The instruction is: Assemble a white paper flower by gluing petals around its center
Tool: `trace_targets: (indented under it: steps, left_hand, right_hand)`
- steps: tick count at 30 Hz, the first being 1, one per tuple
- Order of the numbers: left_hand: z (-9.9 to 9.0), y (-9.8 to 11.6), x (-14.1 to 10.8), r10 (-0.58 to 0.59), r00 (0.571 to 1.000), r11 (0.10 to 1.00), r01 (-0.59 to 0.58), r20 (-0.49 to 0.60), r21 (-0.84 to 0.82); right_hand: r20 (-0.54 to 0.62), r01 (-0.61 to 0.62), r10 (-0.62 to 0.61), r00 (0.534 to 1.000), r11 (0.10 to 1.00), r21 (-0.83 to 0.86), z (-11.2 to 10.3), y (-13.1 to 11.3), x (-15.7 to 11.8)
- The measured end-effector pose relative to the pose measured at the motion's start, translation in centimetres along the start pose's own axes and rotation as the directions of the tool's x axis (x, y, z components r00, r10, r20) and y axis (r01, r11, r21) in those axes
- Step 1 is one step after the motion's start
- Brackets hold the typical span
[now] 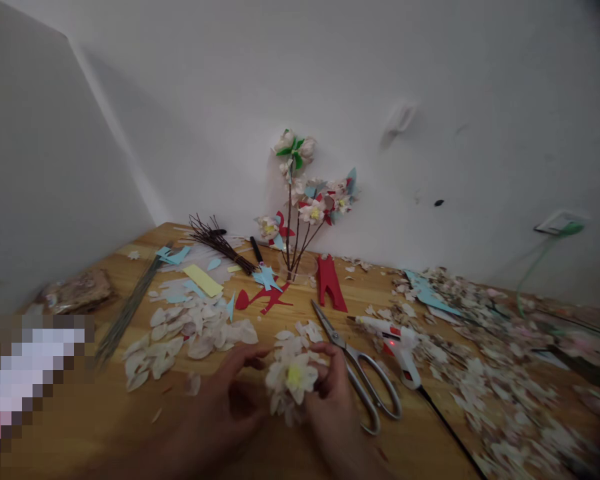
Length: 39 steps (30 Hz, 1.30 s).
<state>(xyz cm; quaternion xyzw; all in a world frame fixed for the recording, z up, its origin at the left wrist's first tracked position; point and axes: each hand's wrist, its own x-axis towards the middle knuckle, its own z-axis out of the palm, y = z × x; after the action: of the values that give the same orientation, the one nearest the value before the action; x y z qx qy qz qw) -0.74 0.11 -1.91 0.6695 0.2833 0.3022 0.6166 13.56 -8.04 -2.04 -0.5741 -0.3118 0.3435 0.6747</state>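
Note:
A handmade flower [294, 377] with white petals and a yellow centre faces up between my two hands, low in the middle of the head view. My right hand [334, 393] grips it from the right side, fingers closed about its edge and underside. On the other side, my left hand [243, 380] curves beside the petals, thumb and fingers apart, holding nothing. Loose white petals [200, 327] lie in a pile beyond my left hand. Grey-handled scissors [347, 350] rest just right of my right hand, with a white glue gun [397, 343] next to them, its red light lit.
Artificial flowers on brown stems [290, 200] stand in a clear holder [300, 267] against the wall. Around it lie brown twigs [223, 247], red paper [330, 283], yellow paper [203, 281] and grey wires [133, 303]. Scattered petals [480, 387] cover the right side; a black cord [450, 430] crosses there.

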Motion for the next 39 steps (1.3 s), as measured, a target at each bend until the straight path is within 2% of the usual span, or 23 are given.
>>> trace_targets:
  steps: [3, 6, 9, 12, 15, 17, 19, 23, 25, 27, 30, 33, 36, 39]
  left_hand:
    - [-0.2, -1.0, 0.5, -0.076, 0.990, 0.953, 0.108, 0.122, -0.284]
    - [0.0, -1.0, 0.9, -0.123, 0.973, 0.815, 0.212, 0.197, -0.540]
    - [0.5, -0.6, 1.1, -0.222, 0.961, 0.731, 0.274, 0.162, -0.625]
    - [0.8, -0.3, 1.1, -0.319, 0.939, 0.655, 0.317, 0.129, -0.686]
    - [0.8, -0.1, 1.0, -0.398, 0.904, 0.588, 0.381, 0.155, -0.713]
    - [0.7, 0.2, 0.9, -0.413, 0.893, 0.567, 0.405, 0.178, -0.717]
    - [0.5, 0.5, 0.9, -0.390, 0.899, 0.568, 0.404, 0.198, -0.717]
    - [-0.1, 1.3, 1.1, -0.309, 0.928, 0.602, 0.361, 0.209, -0.712]
    - [-0.7, 1.6, 1.4, -0.282, 0.933, 0.617, 0.356, 0.226, -0.701]
    - [-1.4, 1.8, 1.7, -0.255, 0.930, 0.630, 0.367, 0.264, -0.685]
    - [-2.2, 1.8, 2.1, -0.221, 0.915, 0.640, 0.397, 0.338, -0.658]
    - [-2.5, 1.6, 2.1, -0.209, 0.867, 0.661, 0.467, 0.453, -0.587]
    - [-2.5, 1.7, 2.0, -0.258, 0.800, 0.752, 0.518, 0.542, -0.407]
    - [-2.4, 2.0, 1.9, -0.340, 0.777, 0.847, 0.498, 0.530, -0.187]
  right_hand:
    - [-0.076, 0.120, -0.132, 0.988, 0.982, -0.147, -1.0, -0.2, 0.4]
    - [0.016, 0.204, -0.208, 0.978, 0.940, -0.273, -1.6, 0.0, 0.3]
    - [0.115, 0.246, -0.219, 0.969, 0.908, -0.339, -1.6, 0.4, 0.1]
    - [0.160, 0.311, -0.268, 0.950, 0.860, -0.403, -1.6, 0.9, -0.1]
    - [0.189, 0.385, -0.335, 0.923, 0.793, -0.473, -1.7, 1.4, -0.4]
    - [0.210, 0.395, -0.336, 0.918, 0.747, -0.535, -1.7, 1.5, -0.6]
    - [0.252, 0.415, -0.331, 0.910, 0.699, -0.582, -1.9, 1.1, -0.7]
    - [0.382, 0.547, -0.393, 0.837, 0.575, -0.608, -3.0, -0.7, 0.5]
    - [0.397, 0.576, -0.420, 0.816, 0.532, -0.621, -3.9, -1.6, 1.7]
    - [0.346, 0.557, -0.448, 0.824, 0.532, -0.637, -4.7, -2.1, 2.8]
    - [0.190, 0.478, -0.489, 0.851, 0.574, -0.665, -5.5, -2.4, 4.0]
    - [0.049, 0.398, -0.498, 0.866, 0.625, -0.672, -6.0, -2.6, 4.6]
    - [0.037, 0.342, -0.451, 0.892, 0.619, -0.707, -6.3, -3.0, 4.9]
    - [0.088, 0.298, -0.364, 0.927, 0.577, -0.760, -6.6, -3.3, 5.2]
